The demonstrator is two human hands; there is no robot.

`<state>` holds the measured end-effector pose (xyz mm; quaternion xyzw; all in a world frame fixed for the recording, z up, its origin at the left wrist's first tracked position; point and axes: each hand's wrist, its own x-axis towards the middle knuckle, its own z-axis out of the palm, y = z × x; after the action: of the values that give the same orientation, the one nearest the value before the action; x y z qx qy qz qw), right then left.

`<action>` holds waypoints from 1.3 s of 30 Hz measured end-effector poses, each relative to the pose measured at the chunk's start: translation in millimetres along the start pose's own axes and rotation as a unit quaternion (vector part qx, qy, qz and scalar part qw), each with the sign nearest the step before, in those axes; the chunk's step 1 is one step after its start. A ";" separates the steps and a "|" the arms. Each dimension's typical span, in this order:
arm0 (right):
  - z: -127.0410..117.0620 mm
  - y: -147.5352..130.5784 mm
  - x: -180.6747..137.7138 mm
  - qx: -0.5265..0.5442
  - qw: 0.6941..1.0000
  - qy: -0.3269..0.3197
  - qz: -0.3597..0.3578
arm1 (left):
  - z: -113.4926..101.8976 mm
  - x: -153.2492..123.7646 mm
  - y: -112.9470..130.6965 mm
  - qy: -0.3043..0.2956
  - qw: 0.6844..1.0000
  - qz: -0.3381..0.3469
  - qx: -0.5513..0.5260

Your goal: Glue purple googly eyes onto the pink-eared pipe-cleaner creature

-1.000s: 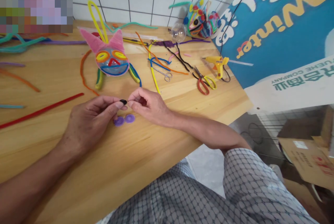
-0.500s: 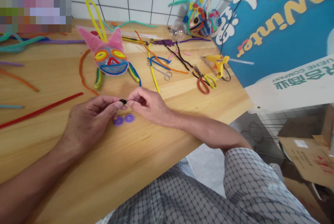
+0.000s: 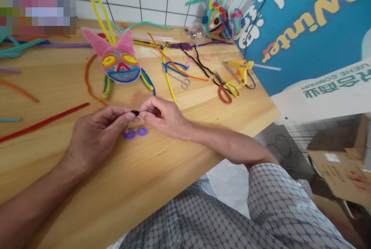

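Observation:
Between the thumb and fingers of my left hand (image 3: 97,131) is a small black coil (image 3: 135,113), apparently rolled from pipe cleaner. My right hand (image 3: 164,119) pinches at the coil's right side, on what looks like its thin loose end, mostly hidden by the fingertips. Just below the hands, two flat purple coils (image 3: 142,131) lie side by side on the wooden table (image 3: 121,187). Beyond my hands sits a pink-eared animal head (image 3: 121,67) made from a clear ball, with yellow-and-orange eyes, a red nose and a blue mouth.
Right of the middle lie small metal scissors (image 3: 184,82), larger scissors (image 3: 225,91) with red and yellow handles, and a yellow glue gun (image 3: 241,70). Loose pipe cleaners are scattered about, a red one (image 3: 46,122) at left. Behind stand a clear ball (image 3: 196,33) and a colourful figure (image 3: 216,19).
Both hands stay in nearly the same pinching pose on the black coil. The whole view has shifted very slightly; nothing on the table has moved.

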<state>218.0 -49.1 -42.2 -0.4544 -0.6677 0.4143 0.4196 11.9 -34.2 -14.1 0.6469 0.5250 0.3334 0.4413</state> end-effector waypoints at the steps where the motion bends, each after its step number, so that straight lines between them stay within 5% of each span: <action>1: 0.1 -0.3 0.0 -0.002 1.000 0.000 0.003 | 0.4 0.6 -0.8 0.004 1.000 0.009 -0.006; 39: -2.1 -3.0 -0.6 0.000 1.000 0.024 -0.003 | 5.8 -0.7 -9.7 -0.032 0.996 0.028 -0.076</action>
<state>219.3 -50.0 -38.8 -0.4619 -0.6590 0.4021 0.4367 13.2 -35.6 -25.3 0.6363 0.4659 0.3638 0.4957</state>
